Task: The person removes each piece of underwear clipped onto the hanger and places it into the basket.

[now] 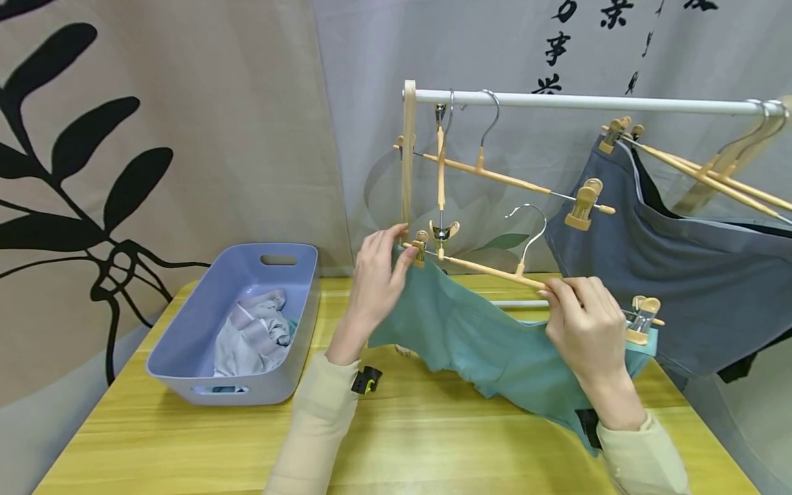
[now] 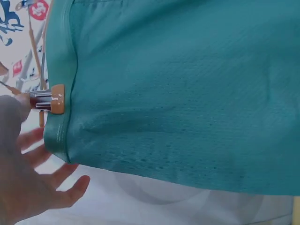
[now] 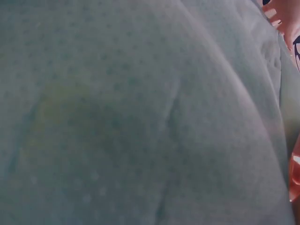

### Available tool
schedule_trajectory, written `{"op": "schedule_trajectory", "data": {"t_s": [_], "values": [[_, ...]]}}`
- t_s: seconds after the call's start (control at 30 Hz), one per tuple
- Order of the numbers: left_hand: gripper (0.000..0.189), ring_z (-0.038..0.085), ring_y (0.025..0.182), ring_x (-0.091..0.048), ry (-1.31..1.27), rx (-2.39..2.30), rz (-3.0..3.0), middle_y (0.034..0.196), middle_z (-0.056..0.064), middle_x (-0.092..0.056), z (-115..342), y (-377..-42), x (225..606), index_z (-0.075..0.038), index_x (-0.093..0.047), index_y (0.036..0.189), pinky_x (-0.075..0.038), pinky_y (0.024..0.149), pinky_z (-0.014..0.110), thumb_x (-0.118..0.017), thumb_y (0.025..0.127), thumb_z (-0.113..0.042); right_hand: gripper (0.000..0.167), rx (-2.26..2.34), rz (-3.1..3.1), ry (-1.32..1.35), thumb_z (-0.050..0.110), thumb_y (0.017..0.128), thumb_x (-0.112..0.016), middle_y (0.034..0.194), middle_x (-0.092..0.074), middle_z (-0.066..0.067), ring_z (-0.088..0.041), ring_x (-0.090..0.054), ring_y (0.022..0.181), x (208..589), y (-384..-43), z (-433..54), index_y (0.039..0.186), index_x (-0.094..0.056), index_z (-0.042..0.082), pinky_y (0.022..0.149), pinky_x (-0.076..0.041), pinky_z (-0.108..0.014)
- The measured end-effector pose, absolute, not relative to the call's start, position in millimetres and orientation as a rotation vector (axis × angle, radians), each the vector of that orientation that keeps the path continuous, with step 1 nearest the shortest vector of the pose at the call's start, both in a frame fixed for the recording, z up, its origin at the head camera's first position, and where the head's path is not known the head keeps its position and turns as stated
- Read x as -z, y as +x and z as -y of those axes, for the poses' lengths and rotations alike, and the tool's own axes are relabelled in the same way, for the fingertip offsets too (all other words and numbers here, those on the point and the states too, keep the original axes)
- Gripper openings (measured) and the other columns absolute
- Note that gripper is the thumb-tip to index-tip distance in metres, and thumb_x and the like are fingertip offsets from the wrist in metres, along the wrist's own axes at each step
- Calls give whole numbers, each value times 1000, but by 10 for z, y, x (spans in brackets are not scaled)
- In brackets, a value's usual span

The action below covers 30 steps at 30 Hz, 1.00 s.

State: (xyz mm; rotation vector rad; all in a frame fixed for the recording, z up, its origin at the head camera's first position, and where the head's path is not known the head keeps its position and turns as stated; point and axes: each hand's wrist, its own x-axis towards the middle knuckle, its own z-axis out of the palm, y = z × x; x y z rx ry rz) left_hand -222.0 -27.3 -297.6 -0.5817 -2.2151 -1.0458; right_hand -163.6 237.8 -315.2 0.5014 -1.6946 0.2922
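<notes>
A teal garment with a stitched waistband (image 1: 458, 323), looking like underpants, hangs by its waist from a wooden clip hanger (image 1: 489, 271). My right hand (image 1: 588, 330) grips the hanger's bar, thumb and fingers round it, right of the metal hook. Over at the left end, my left hand (image 1: 379, 275) has its thumb at the clip (image 2: 57, 99) that bites the waistband. Its other fingers are spread, near the cloth's edge in the left wrist view. The right clip (image 1: 643, 320) sits at the other waist corner. Cloth (image 3: 140, 117) fills most of the right wrist view.
Behind the hands stands a rack with a white rail (image 1: 575, 103). An unloaded clip hanger (image 1: 489, 173) and a grey-blue garment (image 1: 668, 275) hang from it. A blue basket (image 1: 272, 386) holding crumpled cloth (image 1: 254, 337) stands left on the wooden table (image 1: 421, 447).
</notes>
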Motion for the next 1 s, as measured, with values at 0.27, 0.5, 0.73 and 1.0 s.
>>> {"op": "schedule_trajectory", "data": {"t_s": [0.27, 0.5, 0.73, 1.0], "values": [[68, 29, 106, -60, -697, 948, 2224, 105, 11, -71, 363, -2083, 2959, -3, -60, 117, -40, 100, 52, -28, 90, -57, 31, -292, 1619, 580, 17, 96, -54, 68, -59, -17, -33, -48, 55, 3142, -1635, -2255, 80, -68, -5, 49, -38, -42], [40, 25, 80, -67, -750, 1101, 2157, 82, 11, -70, 446, -1989, 2956, 0, -60, 100, -50, 84, 40, -49, 90, -37, 31, -291, 1608, 627, 17, 96, -54, 69, -59, -16, -31, -48, 55, 3143, -1638, -2217, 79, -68, -4, 49, -37, -41], [11, 17, 66, -65, -774, 1463, 2144, 78, 12, -70, 538, -1923, 2966, -1, -60, 96, -46, 57, 22, -64, 88, -8, 30, -313, 1594, 666, 16, 96, -55, 68, -59, -16, -31, -47, 54, 3148, -1656, -2202, 77, -67, -5, 49, -37, -40], [11, 11, 60, -62, -753, 1436, 2127, 70, 9, -65, 576, -1893, 2973, -3, -60, 89, -46, 54, 21, -68, 86, -10, 32, -328, 1592, 685, 18, 96, -54, 67, -59, -16, -31, -49, 55, 3149, -1676, -2181, 77, -66, -5, 50, -38, -40]]}}
